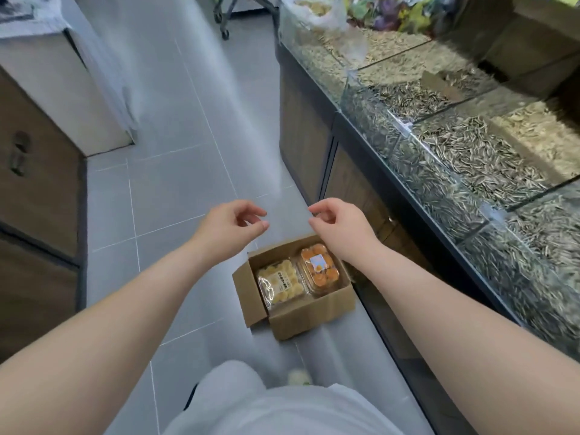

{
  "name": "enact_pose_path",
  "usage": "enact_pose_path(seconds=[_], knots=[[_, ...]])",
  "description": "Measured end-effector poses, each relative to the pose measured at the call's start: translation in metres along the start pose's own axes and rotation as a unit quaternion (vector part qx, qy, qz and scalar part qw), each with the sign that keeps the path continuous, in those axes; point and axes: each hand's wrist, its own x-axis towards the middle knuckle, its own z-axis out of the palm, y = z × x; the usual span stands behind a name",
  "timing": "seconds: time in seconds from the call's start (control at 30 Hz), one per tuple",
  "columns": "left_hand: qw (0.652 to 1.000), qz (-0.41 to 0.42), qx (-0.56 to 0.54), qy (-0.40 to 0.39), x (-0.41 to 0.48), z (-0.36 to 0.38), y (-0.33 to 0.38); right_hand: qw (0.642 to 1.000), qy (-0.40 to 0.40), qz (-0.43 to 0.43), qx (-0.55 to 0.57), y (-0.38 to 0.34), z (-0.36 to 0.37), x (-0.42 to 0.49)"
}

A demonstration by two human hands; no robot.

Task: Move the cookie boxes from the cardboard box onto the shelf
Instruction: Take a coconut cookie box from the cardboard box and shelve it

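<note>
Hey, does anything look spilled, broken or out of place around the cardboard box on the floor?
Nothing stands out. The cardboard box sits open on the floor with two sealed cookie boxes lying flat side by side inside.

- The cardboard box [309, 315] is small and brown, standing on the grey tiled floor just beside the base of the counter, its top flaps folded open.
- A clear plastic cookie box [280, 284] of pale yellow cookies lies flat in the left half, a label on its lid.
- A second clear cookie box [320, 270], holding orange cookies, lies flat beside it on the right, touching it.
</note>
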Motion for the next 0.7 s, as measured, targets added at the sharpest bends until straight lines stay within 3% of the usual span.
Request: enact_pose_path(seconds=[0.23,0.43,0.7], knots=[[0.988,0.043,0.050,-0.137,0.126,-0.001,-0.005,0.990,0.078,0.117,0.027,0.017,0.016,0.079],[0.955,0.091,0.108,-0.262,0.223,0.009,-0.011,0.949,0.192,0.234,0.092,0.027,0.042,0.126],[0.927,0.055,0.137,-0.344,0.279,0.068,-0.108,0.895,0.218,0.367,0.132,0.107,0.128,0.148]])
